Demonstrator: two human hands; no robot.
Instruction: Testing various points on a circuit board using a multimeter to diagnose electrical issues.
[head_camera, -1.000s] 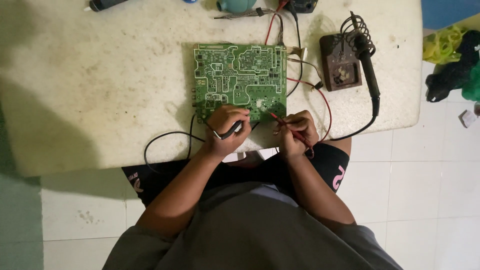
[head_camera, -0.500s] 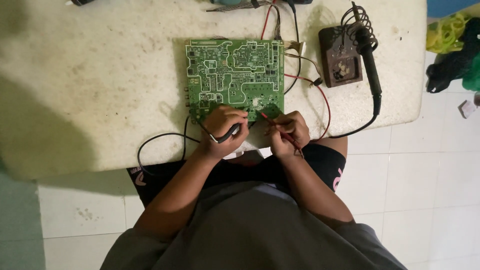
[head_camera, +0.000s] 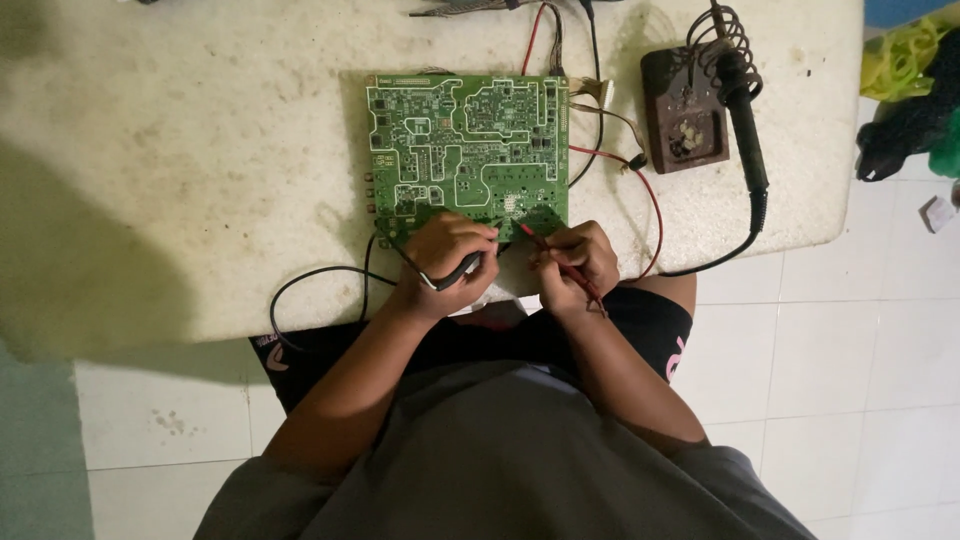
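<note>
Left hand (head_camera: 447, 262): fingers (head_camera: 478, 240) curled and clenched round a black test probe (head_camera: 458, 272), whose tip points up and away from them onto the near edge of the green circuit board (head_camera: 465, 150); a black lead (head_camera: 320, 275) trails off to the left of these fingers in a loop over the bench (head_camera: 180, 150) and drops over its near edge. Right hand (head_camera: 575, 262): fingers (head_camera: 553, 255) pinched together, grasping a red test probe (head_camera: 560, 262) like a pen, its tip slanted up and to the left of them, meeting the same near edge of the board just beside the black probe's tip; exact contact points too small to tell. The two hands sit close together, not clearly touching. Circuit board: lies flat on the bench directly beyond both sets of fingers, solder side up, pale traces showing. Red wire (head_camera: 645, 205): curves past the right of the right-hand fingers, running from the board's right side toward the bench edge. Further right and beyond the fingers: a brown soldering stand (head_camera: 682, 125) with a coil holder, a black soldering iron (head_camera: 742, 120) resting in it, its black cord (head_camera: 725, 255) sweeping back along the bench edge. Far side of the board: red and black wires (head_camera: 545, 30) leading off the top of the view. Below the fingers: forearms, grey shirt, dark shorts, white tiled floor (head_camera: 850, 380)
</note>
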